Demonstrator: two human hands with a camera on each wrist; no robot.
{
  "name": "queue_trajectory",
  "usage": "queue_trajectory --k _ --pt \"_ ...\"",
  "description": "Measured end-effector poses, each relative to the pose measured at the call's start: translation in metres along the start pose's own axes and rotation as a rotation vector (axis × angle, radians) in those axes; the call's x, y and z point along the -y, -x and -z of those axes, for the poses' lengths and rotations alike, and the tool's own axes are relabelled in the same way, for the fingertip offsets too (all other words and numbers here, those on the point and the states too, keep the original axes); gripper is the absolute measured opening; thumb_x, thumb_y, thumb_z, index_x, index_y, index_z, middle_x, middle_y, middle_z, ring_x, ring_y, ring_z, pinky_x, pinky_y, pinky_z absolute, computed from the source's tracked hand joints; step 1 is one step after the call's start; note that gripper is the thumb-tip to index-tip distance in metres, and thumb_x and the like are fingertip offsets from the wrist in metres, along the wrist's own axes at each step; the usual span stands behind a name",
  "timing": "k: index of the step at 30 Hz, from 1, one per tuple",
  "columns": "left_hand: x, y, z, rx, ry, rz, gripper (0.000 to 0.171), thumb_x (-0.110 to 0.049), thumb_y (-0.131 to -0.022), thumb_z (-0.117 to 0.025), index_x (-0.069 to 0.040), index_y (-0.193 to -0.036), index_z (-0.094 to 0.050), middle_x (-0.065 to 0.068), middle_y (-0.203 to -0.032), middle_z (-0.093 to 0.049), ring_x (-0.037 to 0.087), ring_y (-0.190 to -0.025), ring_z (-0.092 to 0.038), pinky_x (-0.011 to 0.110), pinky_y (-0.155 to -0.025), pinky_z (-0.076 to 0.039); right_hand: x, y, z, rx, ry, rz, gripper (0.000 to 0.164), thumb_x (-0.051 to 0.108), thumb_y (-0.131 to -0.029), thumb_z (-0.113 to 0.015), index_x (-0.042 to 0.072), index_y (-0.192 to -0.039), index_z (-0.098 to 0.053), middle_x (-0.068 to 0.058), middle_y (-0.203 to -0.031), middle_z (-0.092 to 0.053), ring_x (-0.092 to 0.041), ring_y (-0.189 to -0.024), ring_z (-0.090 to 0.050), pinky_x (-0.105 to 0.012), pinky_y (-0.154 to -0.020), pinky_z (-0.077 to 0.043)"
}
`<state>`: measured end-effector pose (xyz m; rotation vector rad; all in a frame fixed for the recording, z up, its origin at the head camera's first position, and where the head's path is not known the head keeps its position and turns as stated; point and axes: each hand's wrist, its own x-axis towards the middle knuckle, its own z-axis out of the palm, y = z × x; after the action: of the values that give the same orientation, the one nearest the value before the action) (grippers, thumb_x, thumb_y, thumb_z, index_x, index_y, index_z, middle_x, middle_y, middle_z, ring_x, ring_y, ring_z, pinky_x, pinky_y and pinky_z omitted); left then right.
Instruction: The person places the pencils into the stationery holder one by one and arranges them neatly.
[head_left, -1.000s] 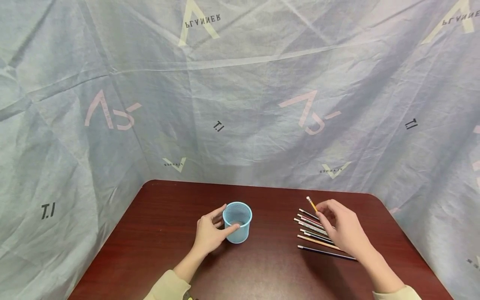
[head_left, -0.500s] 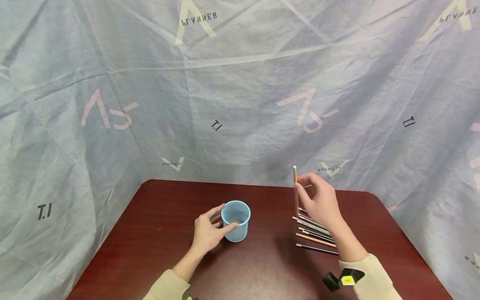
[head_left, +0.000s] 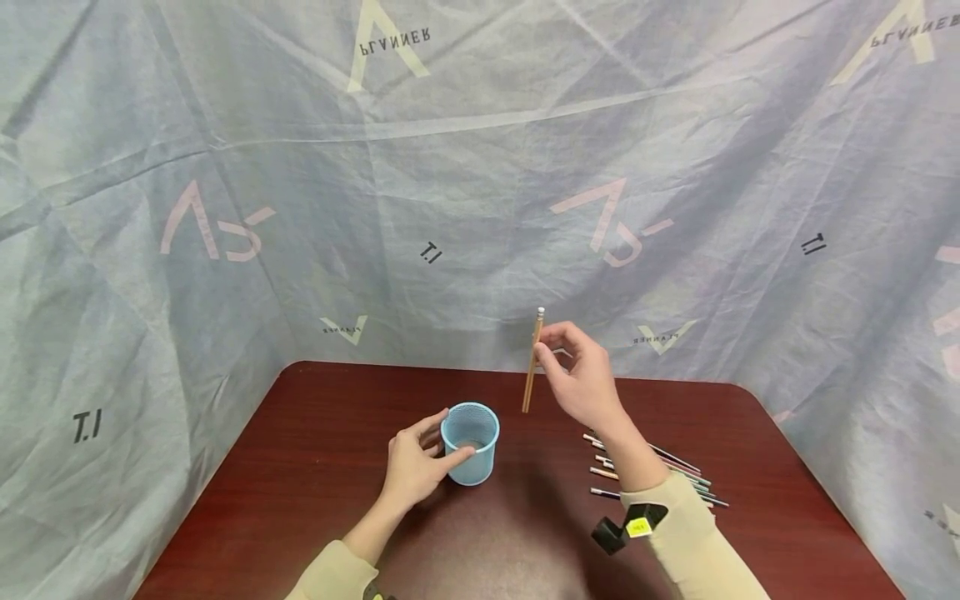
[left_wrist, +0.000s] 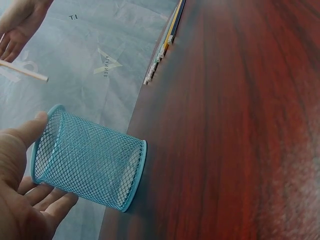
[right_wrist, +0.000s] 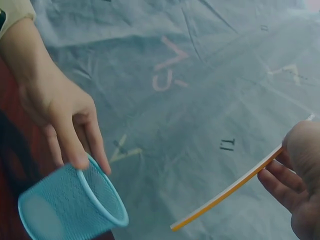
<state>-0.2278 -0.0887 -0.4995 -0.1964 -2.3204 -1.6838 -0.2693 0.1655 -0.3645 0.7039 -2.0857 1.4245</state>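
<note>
A light blue mesh pencil cup (head_left: 472, 462) stands upright on the table, its mouth facing up. My left hand (head_left: 420, 462) grips it from the left, thumb over the near rim and fingers round the far side, as the left wrist view of the cup (left_wrist: 90, 155) also shows. In the air to the right of the cup, my right hand (head_left: 581, 375) pinches a yellow pencil (head_left: 530, 375) near its white eraser end. The pencil hangs almost upright, eraser up, its lower end above the table. In the right wrist view the pencil (right_wrist: 225, 192) slants towards the cup (right_wrist: 65, 205).
Several pencils (head_left: 603, 472) lie side by side on the right of the dark red wooden table (head_left: 337, 417), partly hidden under my right forearm. A grey printed cloth (head_left: 465, 167) hangs behind the table and along its sides.
My right hand has lifted the yellow pencil off the group of pencils, turned it nearly upright and carried it left towards the cup. My left hand and the cup have stayed in place.
</note>
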Motion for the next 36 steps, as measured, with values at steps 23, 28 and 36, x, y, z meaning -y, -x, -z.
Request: queue_trajectory --k 23,28,36 --pt "0.004 -0.003 -0.001 -0.007 -0.009 -0.011 0.072 -0.023 -0.075 -0.100 -0.004 -0.138 -0.070 0.016 -0.130 -0.076 0.033 -0.114 -0.078 0.044 -0.094 -0.065 -0.022 0.013 -0.084 0.260 0.009 -0.047 0.006 0.009 -0.105 -0.067 0.007 -0.111 -0.069 -0.006 -0.096 -0.074 -0.017 -0.082 -0.075 -0.028 -0.074 -0.066" --pt "0.003 -0.003 -0.001 0.000 -0.016 -0.013 0.072 -0.022 -0.076 -0.099 -0.003 -0.138 -0.070 0.016 -0.131 -0.076 0.032 -0.115 -0.077 0.043 -0.094 -0.065 -0.028 0.018 -0.094 0.316 0.072 -0.077 0.008 0.014 -0.106 -0.068 0.009 -0.112 -0.069 -0.002 -0.098 -0.075 -0.012 -0.085 -0.072 -0.024 -0.076 -0.063" --pt "0.001 -0.003 0.000 -0.003 -0.007 -0.005 0.069 -0.020 -0.076 -0.099 -0.004 -0.137 -0.071 0.016 -0.129 -0.076 0.032 -0.114 -0.077 0.042 -0.094 -0.065 -0.033 0.024 -0.104 0.359 0.128 -0.078 0.006 0.016 -0.105 -0.069 0.011 -0.109 -0.070 0.000 -0.098 -0.074 -0.013 -0.090 -0.072 -0.025 -0.079 -0.064"
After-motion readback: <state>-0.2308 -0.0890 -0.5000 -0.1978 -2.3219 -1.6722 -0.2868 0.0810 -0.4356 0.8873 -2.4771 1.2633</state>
